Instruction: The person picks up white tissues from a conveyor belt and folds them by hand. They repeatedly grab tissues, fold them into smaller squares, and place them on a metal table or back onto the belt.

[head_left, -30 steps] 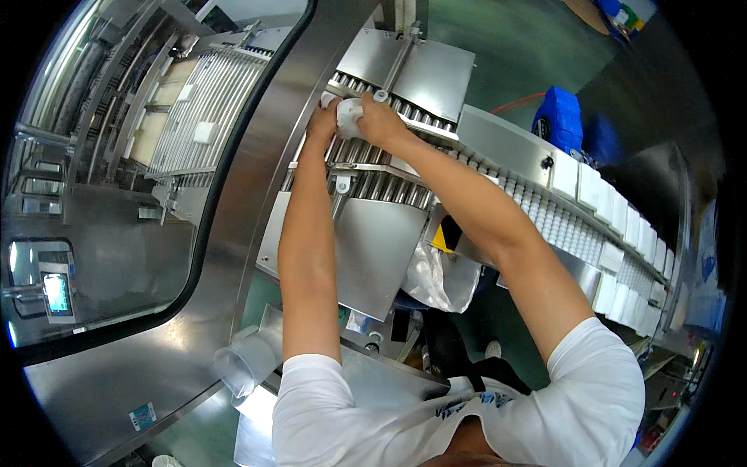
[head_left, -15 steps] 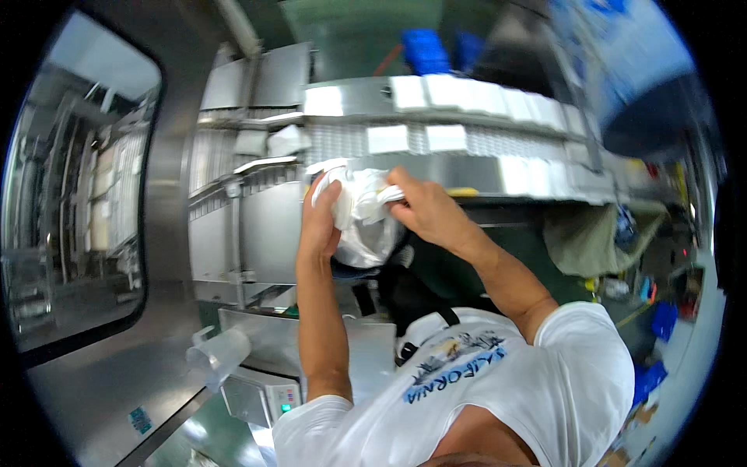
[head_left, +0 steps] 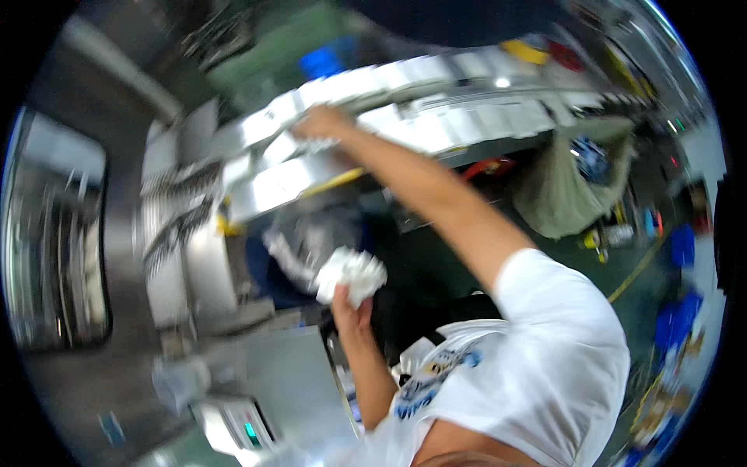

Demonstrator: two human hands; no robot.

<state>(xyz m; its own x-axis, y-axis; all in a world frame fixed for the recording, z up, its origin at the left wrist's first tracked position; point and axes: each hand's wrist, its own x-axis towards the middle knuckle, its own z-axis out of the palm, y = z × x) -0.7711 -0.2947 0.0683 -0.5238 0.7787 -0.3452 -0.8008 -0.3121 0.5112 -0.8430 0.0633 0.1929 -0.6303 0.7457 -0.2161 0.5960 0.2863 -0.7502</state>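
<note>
My left hand point(head_left: 355, 310) is closed around the underside of a crumpled white bundle point(head_left: 351, 275), which looks like soft sheets or cloth. The bundle is held beside a dark blue bin point(head_left: 264, 268) lined with clear plastic point(head_left: 317, 233). My right arm stretches forward over the conveyor point(head_left: 272, 187). My right hand point(head_left: 323, 124) is at the flat white packets point(head_left: 280, 148) lying there. Motion smears its fingers, so whether it grips one cannot be made out.
Rows of white packets point(head_left: 405, 74) run along the conveyor. A steel machine with a window point(head_left: 66, 233) stands at left. Near it are a steel table point(head_left: 288, 366), a small device with a lit display point(head_left: 233, 426) and a clear jug point(head_left: 179, 381). A beige sack point(head_left: 548, 194) hangs at right.
Both hands were together on the white material over the bin. My left hand has drawn back toward me with the bundle; my right has let go and reached out to the conveyor. The view has turned.
</note>
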